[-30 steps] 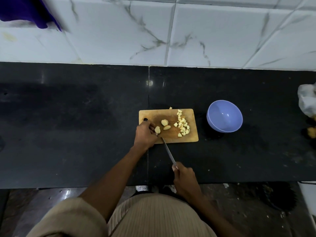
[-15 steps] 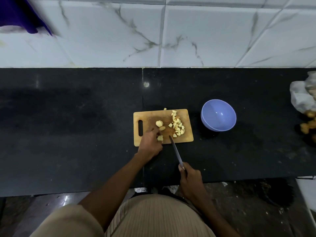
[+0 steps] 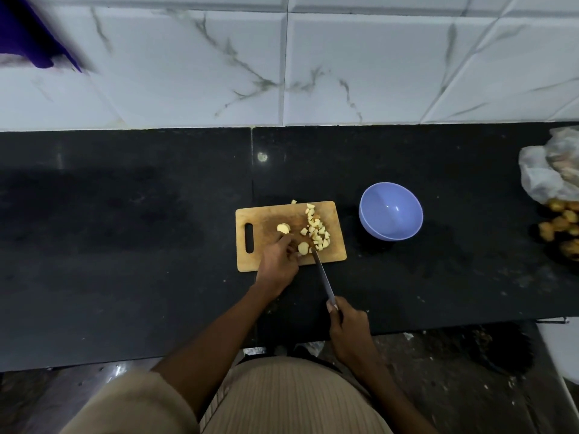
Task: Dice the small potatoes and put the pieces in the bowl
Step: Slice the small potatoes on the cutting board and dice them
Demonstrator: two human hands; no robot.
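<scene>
A wooden cutting board (image 3: 335,253) lies on the black counter. Several diced potato pieces (image 3: 317,230) are heaped on its right half, and a potato slice (image 3: 283,228) lies near its middle. My left hand (image 3: 278,261) rests on the board's front edge and pinches a potato piece (image 3: 302,248). My right hand (image 3: 347,328) grips the handle of a knife (image 3: 322,275), whose tip touches the board right beside that piece. An empty blue bowl (image 3: 391,211) stands to the right of the board.
A plastic bag (image 3: 546,170) and several whole small potatoes (image 3: 560,227) lie at the counter's far right. White marbled tiles form the back wall. A purple cloth (image 3: 28,36) hangs at the top left. The counter's front edge runs just behind my right hand.
My left hand has carried the potato piece rightward along the board's front. The knife tip has followed to its right side. The camera view has shifted slightly.
</scene>
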